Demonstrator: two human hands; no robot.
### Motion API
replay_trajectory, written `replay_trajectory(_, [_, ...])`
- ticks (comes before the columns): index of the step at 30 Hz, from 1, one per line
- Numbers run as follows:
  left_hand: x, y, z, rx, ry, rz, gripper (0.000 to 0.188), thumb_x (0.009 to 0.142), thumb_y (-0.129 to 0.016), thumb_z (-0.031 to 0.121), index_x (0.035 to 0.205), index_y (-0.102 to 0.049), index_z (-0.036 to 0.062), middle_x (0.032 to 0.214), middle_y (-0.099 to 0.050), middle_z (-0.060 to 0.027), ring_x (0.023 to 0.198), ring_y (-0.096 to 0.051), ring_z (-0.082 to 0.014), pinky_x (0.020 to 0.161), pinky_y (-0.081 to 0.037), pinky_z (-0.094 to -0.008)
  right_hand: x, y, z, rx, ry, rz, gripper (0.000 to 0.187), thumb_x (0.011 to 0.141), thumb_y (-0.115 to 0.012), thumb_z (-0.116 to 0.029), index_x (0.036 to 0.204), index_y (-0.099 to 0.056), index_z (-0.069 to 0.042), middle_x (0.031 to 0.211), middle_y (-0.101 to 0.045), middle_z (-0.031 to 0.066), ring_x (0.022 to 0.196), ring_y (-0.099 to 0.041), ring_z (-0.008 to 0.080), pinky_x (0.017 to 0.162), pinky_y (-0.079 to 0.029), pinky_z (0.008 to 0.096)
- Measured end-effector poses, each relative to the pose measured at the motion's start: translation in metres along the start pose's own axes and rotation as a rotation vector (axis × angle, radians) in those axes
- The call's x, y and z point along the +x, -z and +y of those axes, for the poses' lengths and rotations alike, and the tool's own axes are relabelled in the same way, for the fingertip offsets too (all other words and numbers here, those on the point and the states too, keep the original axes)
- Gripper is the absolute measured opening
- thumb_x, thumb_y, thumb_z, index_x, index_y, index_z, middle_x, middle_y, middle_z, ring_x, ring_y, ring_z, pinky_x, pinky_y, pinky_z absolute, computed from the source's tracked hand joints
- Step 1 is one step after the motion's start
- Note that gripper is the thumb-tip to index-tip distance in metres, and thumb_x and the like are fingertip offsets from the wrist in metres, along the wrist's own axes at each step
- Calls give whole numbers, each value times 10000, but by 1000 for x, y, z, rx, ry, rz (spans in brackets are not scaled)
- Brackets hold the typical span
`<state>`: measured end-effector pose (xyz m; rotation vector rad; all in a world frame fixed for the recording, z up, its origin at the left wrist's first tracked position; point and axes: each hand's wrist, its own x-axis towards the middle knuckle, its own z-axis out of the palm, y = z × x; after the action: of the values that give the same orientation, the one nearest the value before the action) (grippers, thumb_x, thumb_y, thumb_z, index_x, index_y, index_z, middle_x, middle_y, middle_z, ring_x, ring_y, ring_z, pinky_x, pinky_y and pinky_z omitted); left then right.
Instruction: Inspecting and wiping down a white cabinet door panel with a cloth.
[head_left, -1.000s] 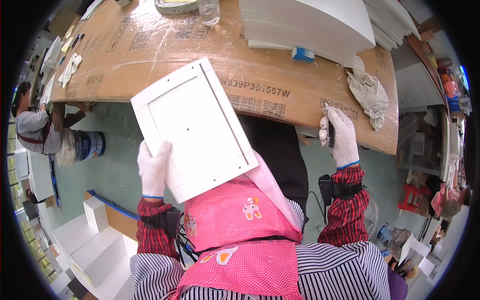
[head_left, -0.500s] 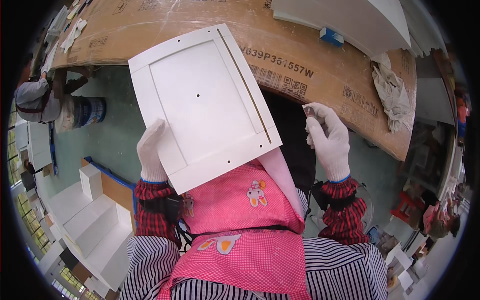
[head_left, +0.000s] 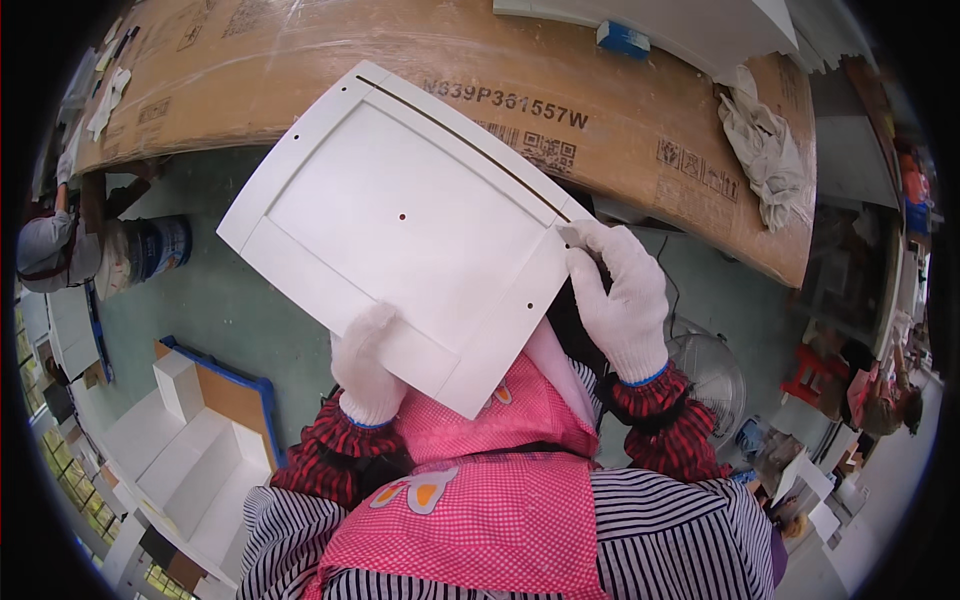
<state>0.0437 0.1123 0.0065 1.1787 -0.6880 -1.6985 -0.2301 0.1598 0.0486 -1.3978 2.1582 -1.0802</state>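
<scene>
I hold a white framed cabinet door panel (head_left: 400, 225) flat in front of my chest, tilted, with small drilled holes in it. My left hand (head_left: 365, 365) in a white glove grips its near edge from below. My right hand (head_left: 620, 295), also gloved, holds the panel's right edge, fingers pointing up along it. A pink checked apron covers my front beneath the panel.
A cardboard-covered workbench (head_left: 640, 120) runs across the top with a crumpled rag (head_left: 765, 150), a blue block (head_left: 622, 38) and white boards. White shelf parts (head_left: 180, 450) stand low left. A person (head_left: 55, 255) crouches at far left beside a paint can (head_left: 155, 250). A fan (head_left: 710, 370) stands at right.
The panel has come up closer to my head and turned. My right hand moved from open air beside it onto its right edge. My left hand slid toward its lower edge.
</scene>
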Motion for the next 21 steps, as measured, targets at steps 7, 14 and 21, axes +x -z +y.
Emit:
replay_trajectory(7, [-12,-20,17,184,61,47,262,909,-685,50,1165,-701,-1,1076,-734,-185,973,-717,-307,850,-582,-384,3,4,1,-135,36,-95,202,885,-706,-65,1084,-743,-66,870,-676,108,761,-680,279,699,-541,343])
replay_trajectory(14, [-18,-5,25,1411,-626,-174,316,827,-760,117,1117,-709,3,1008,-730,-145,927,-716,-316,816,-576,-406,-16,9,-28,-237,235,-301,247,869,-709,-89,1108,-750,-138,854,-668,81,729,-679,308,633,-543,388])
replay_trajectory(21, [-17,-14,42,1487,-639,-192,422,748,-791,84,1162,-715,76,1109,-731,-115,1030,-689,-335,912,-551,-410,-5,9,-18,-130,67,-190,263,887,-662,-86,1139,-731,-110,958,-705,86,796,-701,302,664,-565,377])
